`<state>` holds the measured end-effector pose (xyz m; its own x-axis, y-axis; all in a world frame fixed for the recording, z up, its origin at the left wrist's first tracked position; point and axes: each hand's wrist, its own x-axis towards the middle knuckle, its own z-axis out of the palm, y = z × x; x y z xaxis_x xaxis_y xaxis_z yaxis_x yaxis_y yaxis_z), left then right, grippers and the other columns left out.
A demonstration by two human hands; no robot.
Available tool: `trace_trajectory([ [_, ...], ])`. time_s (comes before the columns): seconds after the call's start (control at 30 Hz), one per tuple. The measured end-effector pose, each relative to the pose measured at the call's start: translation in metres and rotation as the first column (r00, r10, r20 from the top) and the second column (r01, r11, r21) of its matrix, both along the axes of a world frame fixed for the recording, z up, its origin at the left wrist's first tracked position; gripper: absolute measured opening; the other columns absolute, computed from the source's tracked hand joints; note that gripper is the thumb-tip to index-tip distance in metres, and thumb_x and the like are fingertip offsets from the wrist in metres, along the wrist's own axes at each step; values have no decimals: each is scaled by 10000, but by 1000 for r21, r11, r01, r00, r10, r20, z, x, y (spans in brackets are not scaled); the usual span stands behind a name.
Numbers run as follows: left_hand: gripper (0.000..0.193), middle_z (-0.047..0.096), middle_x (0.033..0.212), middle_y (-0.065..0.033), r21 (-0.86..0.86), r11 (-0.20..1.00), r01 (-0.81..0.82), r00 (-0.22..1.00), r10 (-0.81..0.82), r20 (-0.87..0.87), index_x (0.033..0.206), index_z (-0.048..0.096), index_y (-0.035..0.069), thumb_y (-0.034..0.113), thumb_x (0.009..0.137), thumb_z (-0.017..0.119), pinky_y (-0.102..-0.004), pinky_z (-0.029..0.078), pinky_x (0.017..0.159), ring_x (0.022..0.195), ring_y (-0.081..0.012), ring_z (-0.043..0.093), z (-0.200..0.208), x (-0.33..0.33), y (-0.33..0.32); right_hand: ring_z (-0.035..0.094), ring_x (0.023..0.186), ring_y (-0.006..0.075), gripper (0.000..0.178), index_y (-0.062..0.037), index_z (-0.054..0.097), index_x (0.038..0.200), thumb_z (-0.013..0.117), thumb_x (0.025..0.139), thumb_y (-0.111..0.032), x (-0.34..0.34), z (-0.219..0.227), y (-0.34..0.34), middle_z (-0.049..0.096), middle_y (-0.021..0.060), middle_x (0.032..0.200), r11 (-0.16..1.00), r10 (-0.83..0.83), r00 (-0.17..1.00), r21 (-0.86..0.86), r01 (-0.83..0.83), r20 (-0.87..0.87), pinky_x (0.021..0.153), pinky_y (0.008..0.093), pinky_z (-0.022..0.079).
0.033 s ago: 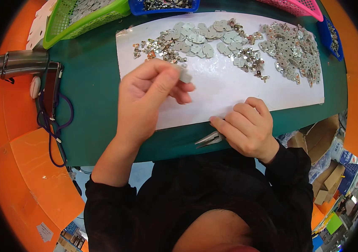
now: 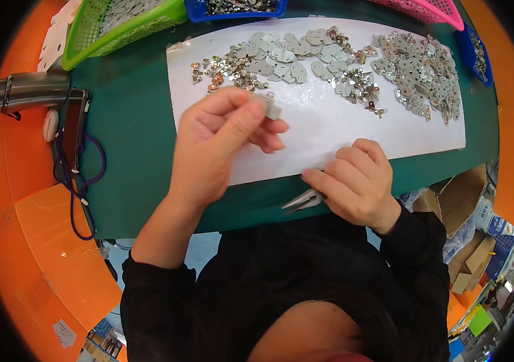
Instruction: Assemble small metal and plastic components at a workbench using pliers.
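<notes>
My left hand (image 2: 224, 136) is raised over the left part of a white board (image 2: 305, 133), pinching a small flat grey metal plate (image 2: 273, 110) between thumb and forefinger. The other fingers curl loosely below the plate. My right hand (image 2: 356, 184) is closed around pliers (image 2: 304, 201) at the board's front edge. Their pointed jaws stick out to the left; the handles are hidden in the palm. Behind my left hand lie a loose heap of grey metal plates (image 2: 281, 57) and a scatter of small shiny metal clips (image 2: 233, 73).
On the board's right is a large heap of metal parts (image 2: 420, 75). Green (image 2: 127, 39), blue (image 2: 236, 12) and pink (image 2: 432, 12) baskets line the far edge, and a small blue tray (image 2: 474, 54) stands at right. A dark metal cup (image 2: 34, 93) and phone (image 2: 76, 130) lie left.
My left hand has shifted slightly to the right with the plate. The pliers' jaws have turned a little and look closer together. My right hand stays nearly in place.
</notes>
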<state>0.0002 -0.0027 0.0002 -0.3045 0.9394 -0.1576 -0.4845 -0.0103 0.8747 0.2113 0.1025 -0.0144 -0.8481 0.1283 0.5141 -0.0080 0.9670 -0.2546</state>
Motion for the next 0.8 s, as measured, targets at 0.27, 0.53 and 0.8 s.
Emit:
trace_trajectory([
  [0.27, 148, 673, 1108, -139, 165, 945, 282, 804, -327, 497, 1014, 612, 56, 198, 1002, 571, -382, 524, 966, 1043, -232, 658, -10, 17, -1, 502, 765, 190, 132, -28, 644, 882, 719, 790, 29, -31, 22, 0, 553, 78, 859, 706, -231, 936, -707, -27, -266, 712, 296, 409],
  [0.53, 175, 669, 1130, -130, 96, 976, 193, 885, -215, 413, 1008, 639, 33, 200, 994, 591, -386, 487, 1006, 1071, -225, 644, -9, 14, -4, 544, 723, 191, 212, -30, 673, 879, 745, 696, 47, -42, 18, 10, 599, 36, 773, 780, -291, 916, -623, 60, -275, 631, 282, 438],
  [0.8, 189, 676, 1106, -121, 57, 984, 170, 850, -176, 497, 1044, 637, 42, 211, 1008, 560, -374, 511, 960, 1054, -227, 654, -10, 18, -2, 517, 768, 195, 197, -28, 647, 883, 733, 733, 65, -39, 16, 19, 546, 64, 819, 943, -143, 957, -327, 55, -252, 685, 303, 419],
])
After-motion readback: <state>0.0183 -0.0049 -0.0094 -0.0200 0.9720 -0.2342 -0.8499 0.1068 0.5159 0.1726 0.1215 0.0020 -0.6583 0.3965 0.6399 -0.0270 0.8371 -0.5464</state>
